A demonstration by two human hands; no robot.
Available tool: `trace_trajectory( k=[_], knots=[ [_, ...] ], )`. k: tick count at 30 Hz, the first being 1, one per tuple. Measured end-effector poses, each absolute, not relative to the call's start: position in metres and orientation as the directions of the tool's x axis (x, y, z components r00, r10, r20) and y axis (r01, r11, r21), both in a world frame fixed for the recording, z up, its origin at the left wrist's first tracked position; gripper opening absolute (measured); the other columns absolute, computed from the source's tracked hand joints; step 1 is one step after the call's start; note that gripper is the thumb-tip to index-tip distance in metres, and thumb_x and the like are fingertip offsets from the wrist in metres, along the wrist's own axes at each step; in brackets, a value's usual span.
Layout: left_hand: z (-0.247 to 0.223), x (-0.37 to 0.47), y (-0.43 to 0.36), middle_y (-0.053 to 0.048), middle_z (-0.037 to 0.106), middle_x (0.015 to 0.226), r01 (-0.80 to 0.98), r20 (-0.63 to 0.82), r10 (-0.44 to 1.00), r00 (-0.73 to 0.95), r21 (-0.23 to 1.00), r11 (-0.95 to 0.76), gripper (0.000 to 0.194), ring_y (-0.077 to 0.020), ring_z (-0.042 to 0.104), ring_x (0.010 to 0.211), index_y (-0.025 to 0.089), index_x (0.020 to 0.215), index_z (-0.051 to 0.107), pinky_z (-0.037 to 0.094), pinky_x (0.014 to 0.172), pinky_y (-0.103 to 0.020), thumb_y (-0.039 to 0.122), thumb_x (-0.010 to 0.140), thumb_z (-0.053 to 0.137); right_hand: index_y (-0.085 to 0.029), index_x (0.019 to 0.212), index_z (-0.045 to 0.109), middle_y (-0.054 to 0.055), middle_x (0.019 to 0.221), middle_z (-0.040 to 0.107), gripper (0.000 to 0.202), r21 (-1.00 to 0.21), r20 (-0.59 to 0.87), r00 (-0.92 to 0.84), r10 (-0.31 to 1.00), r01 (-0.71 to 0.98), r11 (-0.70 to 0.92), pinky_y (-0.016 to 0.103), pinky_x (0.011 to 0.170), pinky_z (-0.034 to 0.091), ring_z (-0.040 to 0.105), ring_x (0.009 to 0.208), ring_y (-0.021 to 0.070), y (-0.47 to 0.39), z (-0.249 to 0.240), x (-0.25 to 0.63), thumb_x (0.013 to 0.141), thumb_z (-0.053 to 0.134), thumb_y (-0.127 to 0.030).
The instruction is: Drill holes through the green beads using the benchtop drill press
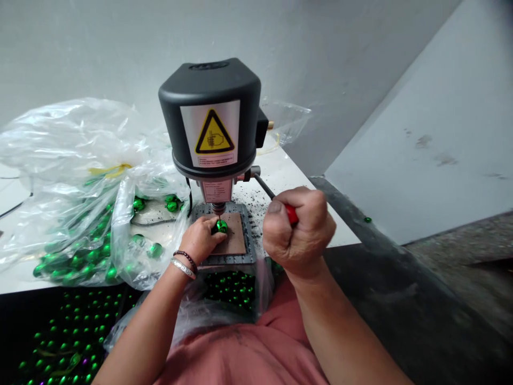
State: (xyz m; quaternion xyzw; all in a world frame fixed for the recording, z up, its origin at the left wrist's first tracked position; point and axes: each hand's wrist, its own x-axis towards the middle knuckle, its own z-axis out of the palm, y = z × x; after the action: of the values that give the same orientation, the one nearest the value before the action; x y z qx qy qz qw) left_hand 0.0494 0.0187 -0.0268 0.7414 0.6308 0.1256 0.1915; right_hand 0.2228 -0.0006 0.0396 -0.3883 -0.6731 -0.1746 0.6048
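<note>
We see red knob [292,214] mostly hidden in right hand [298,230]; left hand [200,236] covers part of green ball [222,226]. We cannot read small print on warning label [215,159]. Left edge cuts off plastic bag [60,133].

the housing [208,85] is charcoal black, and its white label [190,117] bears a yellow triangle [215,132] bordered in black. the ball [222,226] on the tan board [236,240] is metallic green. the knob [291,214] is red, the tie [110,171] yellow, the tabletop [308,198] white, the clothing [240,353] salmon pink, the beaded bracelet [190,258] dark, the bangle [183,267] patterned silver.
</note>
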Motion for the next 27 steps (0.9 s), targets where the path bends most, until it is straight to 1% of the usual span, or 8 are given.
trace_trajectory(
  k=[2, 9, 14, 18, 20, 21, 24, 27],
  knots=[
    [-0.027, 0.05, 0.018, -0.009, 0.063, 0.105, 0.894, -0.055, 0.984, 0.171, 0.428, -0.132, 0.034, -0.0216, 0.059, 0.096, 0.019, 0.106, 0.063, 0.044, 0.083, -0.03, 0.034, 0.076, 0.059, -0.018, 0.077, 0.042, -0.004, 0.062, 0.044, 0.009, -0.239, 0.951, 0.039, 0.308, 0.723, 0.648, 0.022, 0.051, 0.033, 0.037, 0.054, 0.0049, 0.0, 0.036, 0.222, 0.073, 0.048, -0.013],
    [-0.029, 0.049, 0.018, -0.006, 0.064, 0.098, 0.896, -0.028, 0.982, 0.185, 0.416, -0.156, 0.021, -0.0206, 0.06, 0.089, 0.02, 0.092, 0.064, 0.043, 0.077, -0.029, 0.033, 0.075, 0.059, -0.018, 0.081, 0.043, -0.002, 0.066, 0.044, 0.012, -0.32, 0.939, 0.129, 0.319, 0.672, 0.668, 0.023, 0.056, 0.036, 0.041, 0.06, 0.0061, 0.0, 0.017, 0.215, 0.073, 0.046, -0.01],
    [-0.03, 0.048, 0.019, -0.006, 0.064, 0.096, 0.897, -0.022, 0.986, 0.167, 0.419, -0.143, 0.022, -0.0203, 0.059, 0.087, 0.02, 0.09, 0.064, 0.043, 0.075, -0.028, 0.034, 0.075, 0.058, -0.018, 0.087, 0.042, -0.002, 0.069, 0.044, 0.018, -0.326, 0.937, 0.12, 0.327, 0.634, 0.701, 0.023, 0.058, 0.038, 0.044, 0.062, 0.0068, -0.002, 0.002, 0.213, 0.072, 0.046, -0.008],
    [-0.032, 0.049, 0.019, -0.007, 0.064, 0.09, 0.902, -0.001, 0.988, 0.156, 0.407, -0.142, 0.024, -0.0204, 0.059, 0.082, 0.019, 0.089, 0.065, 0.042, 0.072, -0.029, 0.037, 0.074, 0.059, -0.019, 0.082, 0.044, -0.002, 0.067, 0.044, 0.006, -0.34, 0.939, 0.199, 0.28, 0.651, 0.679, 0.022, 0.057, 0.037, 0.042, 0.06, 0.0061, 0.006, 0.032, 0.21, 0.079, 0.042, -0.013],
    [-0.032, 0.049, 0.017, -0.007, 0.064, 0.088, 0.904, 0.014, 0.992, 0.128, 0.41, -0.122, 0.027, -0.0208, 0.059, 0.081, 0.018, 0.089, 0.066, 0.042, 0.072, -0.029, 0.038, 0.074, 0.058, -0.018, 0.077, 0.044, -0.002, 0.066, 0.043, 0.006, -0.347, 0.938, 0.242, 0.249, 0.685, 0.64, 0.021, 0.057, 0.035, 0.04, 0.059, 0.0054, 0.018, 0.06, 0.209, 0.082, 0.042, -0.017],
    [-0.03, 0.049, 0.015, -0.008, 0.064, 0.088, 0.902, 0.02, 0.994, 0.108, 0.419, -0.106, 0.028, -0.0212, 0.059, 0.082, 0.017, 0.091, 0.066, 0.042, 0.072, -0.03, 0.038, 0.074, 0.058, -0.018, 0.073, 0.043, -0.003, 0.063, 0.042, 0.011, -0.375, 0.926, 0.261, 0.271, 0.7, 0.608, 0.021, 0.056, 0.034, 0.039, 0.057, 0.0047, 0.024, 0.073, 0.208, 0.083, 0.044, -0.021],
    [-0.021, 0.041, 0.005, -0.008, 0.066, 0.088, 0.851, -0.022, 0.989, 0.145, 0.512, -0.114, 0.034, -0.0206, 0.059, 0.082, 0.017, 0.098, 0.067, 0.043, 0.073, -0.03, 0.04, 0.074, 0.059, -0.016, 0.067, 0.04, -0.005, 0.058, 0.038, 0.02, -0.492, 0.866, 0.311, 0.39, 0.668, 0.559, 0.018, 0.056, 0.031, 0.034, 0.054, 0.0023, 0.042, 0.102, 0.207, 0.084, 0.044, -0.028],
    [-0.008, 0.029, -0.007, -0.005, 0.067, 0.09, 0.697, -0.152, 0.909, 0.388, 0.694, -0.182, 0.042, -0.0187, 0.059, 0.082, 0.019, 0.102, 0.068, 0.044, 0.074, -0.027, 0.045, 0.069, 0.064, -0.015, 0.066, 0.038, -0.007, 0.056, 0.034, 0.023, -0.565, 0.818, 0.342, 0.461, 0.623, 0.541, 0.016, 0.056, 0.03, 0.03, 0.053, 0.0005, 0.051, 0.11, 0.206, 0.084, 0.044, -0.028]
  ],
)
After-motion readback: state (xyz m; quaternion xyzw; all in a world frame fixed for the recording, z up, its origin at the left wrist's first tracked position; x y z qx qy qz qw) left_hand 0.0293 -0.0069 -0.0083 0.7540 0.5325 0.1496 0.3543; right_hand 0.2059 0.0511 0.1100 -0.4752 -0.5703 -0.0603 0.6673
